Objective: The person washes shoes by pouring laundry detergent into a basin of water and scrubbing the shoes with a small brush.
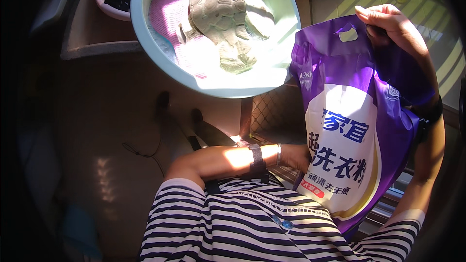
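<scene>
A large purple and white plastic bag of washing powder (338, 116) is held upright against the front of my striped shirt. My right hand (391, 20) grips its top corner, beside the cut-out handle hole. Against the bag's lower left side is my left hand (296, 156), its fingers hidden behind the bag. Up and to the left of the bag stands a light blue plastic basin (211, 92). In it lie wet-looking items: a grey-brown piece with a moulded pattern (218, 11) on top of a pink ribbed cloth (167, 18). Strong sunlight washes out part of the basin.
A pink basin (114, 12) with dark and light cloth stands at the upper left, on a ledge (102, 49). Below the blue basin is a diamond-patterned panel (273, 112). A thin cord (145, 155) hangs at the left. Metal rails (387, 203) show behind the bag.
</scene>
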Demonstrator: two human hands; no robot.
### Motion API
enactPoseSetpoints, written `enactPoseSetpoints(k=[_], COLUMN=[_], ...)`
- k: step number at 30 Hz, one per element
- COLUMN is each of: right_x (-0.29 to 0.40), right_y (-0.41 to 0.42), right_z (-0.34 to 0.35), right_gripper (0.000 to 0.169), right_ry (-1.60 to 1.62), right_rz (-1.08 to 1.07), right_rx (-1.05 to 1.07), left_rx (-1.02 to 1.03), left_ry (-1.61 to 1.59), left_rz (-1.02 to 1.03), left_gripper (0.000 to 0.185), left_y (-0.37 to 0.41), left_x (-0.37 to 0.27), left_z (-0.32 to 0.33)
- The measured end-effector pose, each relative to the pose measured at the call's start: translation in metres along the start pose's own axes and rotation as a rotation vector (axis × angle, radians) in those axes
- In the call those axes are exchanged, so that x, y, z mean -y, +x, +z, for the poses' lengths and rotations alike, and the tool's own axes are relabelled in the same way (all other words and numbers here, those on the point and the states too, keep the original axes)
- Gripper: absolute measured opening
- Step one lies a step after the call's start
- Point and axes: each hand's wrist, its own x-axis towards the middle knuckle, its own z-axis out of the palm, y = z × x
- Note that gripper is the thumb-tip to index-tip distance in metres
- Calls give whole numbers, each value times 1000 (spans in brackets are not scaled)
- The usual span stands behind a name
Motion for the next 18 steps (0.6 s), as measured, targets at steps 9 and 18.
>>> enactPoseSetpoints(k=[9, 18], right_x=[18, 12], right_y=[37, 37], right_z=[-5, 6], right_gripper=[49, 48], right_ry=[110, -72], right_rz=[312, 114], right_rx=[250, 128], left_rx=[-32, -21], left_ry=[43, -35], left_rz=[-12, 174], left_gripper=[62, 61], left_y=[18, 31], left_x=[-11, 17], left_z=[-1, -2])
